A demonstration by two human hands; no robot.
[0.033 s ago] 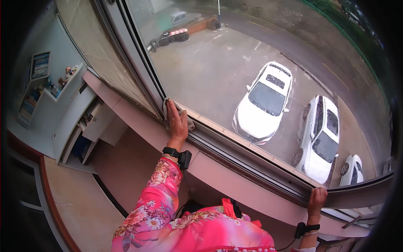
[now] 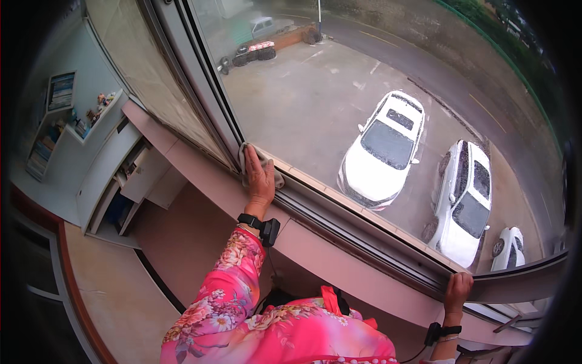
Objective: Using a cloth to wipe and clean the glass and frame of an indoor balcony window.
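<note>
My left hand (image 2: 260,185) presses a grey cloth (image 2: 279,180) into the lower corner of the window, where the upright frame (image 2: 206,79) meets the sill track (image 2: 357,242). Its fingers point up along the upright, and folds of cloth stick out on both sides. Farther right, my right hand (image 2: 458,291) is curled over the edge of the window frame (image 2: 515,285), its fingers bent and partly hidden. A black band with a small box sits on each wrist.
A pink ledge (image 2: 339,261) runs below the track. A pale curtain (image 2: 145,67) hangs at the left, near shelves (image 2: 51,133) and a desk cabinet (image 2: 142,176). Outside and far below, white cars (image 2: 382,151) stand on wet paving.
The view has shifted very slightly, so the scene sits a little lower and to the right. Both hands keep their places on the cloth and the frame.
</note>
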